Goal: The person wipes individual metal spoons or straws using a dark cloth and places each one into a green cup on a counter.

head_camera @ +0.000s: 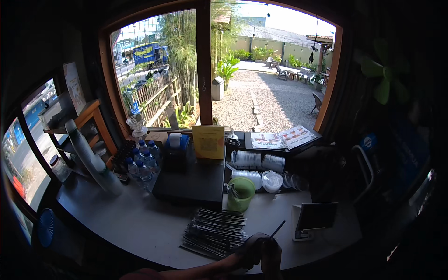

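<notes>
At the counter's near edge my left hand (252,245) and my right hand (271,251) are close together, dark against the counter (140,227). A thin dark stick, perhaps a wrapped drinking straw (278,229), juts up and right from between them. Which hand grips it is hard to tell, and the fingers are mostly in shadow. Just left of the hands lies a wide pile of thin dark straws in clear wrappers (213,231). Beyond it stands a green plastic container (241,194) with utensils inside.
A black cash drawer (189,182) carries a receipt printer (177,148) and a yellow sign (208,142). Left are water bottles (140,168) and tall stacked cups (92,159). Plastic lids (246,159) lie behind the green container. A tablet (316,216) stands right, menus (283,137) by the window.
</notes>
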`<state>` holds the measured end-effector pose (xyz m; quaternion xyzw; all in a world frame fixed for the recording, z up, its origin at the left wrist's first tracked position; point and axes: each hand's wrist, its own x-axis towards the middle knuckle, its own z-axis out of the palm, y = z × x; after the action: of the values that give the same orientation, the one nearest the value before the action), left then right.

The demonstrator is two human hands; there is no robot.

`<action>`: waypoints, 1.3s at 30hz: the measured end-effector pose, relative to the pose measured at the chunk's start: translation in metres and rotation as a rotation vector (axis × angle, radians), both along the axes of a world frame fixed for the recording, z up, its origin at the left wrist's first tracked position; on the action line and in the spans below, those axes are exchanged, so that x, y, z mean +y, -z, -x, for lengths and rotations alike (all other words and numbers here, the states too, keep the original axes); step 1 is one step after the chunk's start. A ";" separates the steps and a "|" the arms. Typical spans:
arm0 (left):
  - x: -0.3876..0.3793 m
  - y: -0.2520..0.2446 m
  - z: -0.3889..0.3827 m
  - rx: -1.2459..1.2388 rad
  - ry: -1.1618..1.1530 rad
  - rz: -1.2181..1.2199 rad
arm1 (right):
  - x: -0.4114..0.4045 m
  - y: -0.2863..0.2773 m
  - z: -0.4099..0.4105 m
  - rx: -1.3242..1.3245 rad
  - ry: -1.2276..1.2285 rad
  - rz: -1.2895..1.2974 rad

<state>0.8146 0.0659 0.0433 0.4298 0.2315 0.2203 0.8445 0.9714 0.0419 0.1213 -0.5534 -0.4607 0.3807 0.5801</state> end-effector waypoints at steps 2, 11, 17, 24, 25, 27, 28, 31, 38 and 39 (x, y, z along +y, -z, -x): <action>-0.003 0.006 0.006 -0.035 0.001 0.029 | -0.012 -0.021 0.013 0.312 0.039 -0.056; 0.007 -0.011 0.052 -0.002 0.165 -0.317 | -0.035 -0.012 0.035 0.245 0.494 -0.138; 0.010 -0.024 0.058 0.106 -0.014 -0.515 | -0.039 -0.012 0.061 -0.084 0.298 0.032; 0.008 -0.053 0.042 0.294 -0.099 -0.718 | -0.017 -0.036 0.038 0.161 0.531 -0.263; 0.007 -0.049 0.035 0.248 -0.213 -0.792 | -0.016 -0.033 0.032 -0.009 0.470 -0.250; 0.008 -0.057 0.029 0.295 -0.302 -0.818 | -0.010 -0.025 0.028 -0.186 0.295 -0.174; 0.009 -0.054 0.024 0.304 -0.305 -0.820 | -0.012 -0.024 0.025 -0.170 0.095 -0.084; 0.010 -0.041 0.009 0.311 -0.396 -0.903 | -0.009 -0.030 0.004 -0.112 0.092 -0.081; 0.005 -0.034 -0.025 0.349 -0.349 -1.092 | 0.015 -0.044 -0.051 -0.120 0.401 -0.270; 0.004 -0.043 -0.031 0.307 -0.379 -1.048 | 0.014 -0.035 -0.054 -0.206 0.270 -0.232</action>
<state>0.8459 0.0696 0.0862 0.7688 0.2843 0.3882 0.4212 1.0252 0.0561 0.1565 -0.5755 -0.4802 0.1852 0.6355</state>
